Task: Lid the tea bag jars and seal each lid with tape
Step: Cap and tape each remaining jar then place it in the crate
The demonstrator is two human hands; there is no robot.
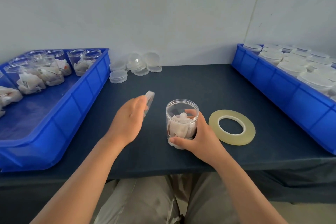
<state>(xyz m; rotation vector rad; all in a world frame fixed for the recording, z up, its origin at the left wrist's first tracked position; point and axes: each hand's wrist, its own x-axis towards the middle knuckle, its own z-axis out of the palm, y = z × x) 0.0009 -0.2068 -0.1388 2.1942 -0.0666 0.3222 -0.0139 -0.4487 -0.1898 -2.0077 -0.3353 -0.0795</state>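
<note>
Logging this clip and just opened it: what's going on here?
A person is lidding jars of tea bags. The right hand grips an open jar standing on the dark table; the left hand holds a clear lid beside it, not yet on. The tape roll lies flat to the jar's right, untouched.

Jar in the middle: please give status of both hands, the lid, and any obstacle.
Left hand holds a clear lid, tilted, left of the jar. Right hand grips the jar, upright, unlidded. Tape roll flat beside it, untouched; mouth unobstructed.
</note>
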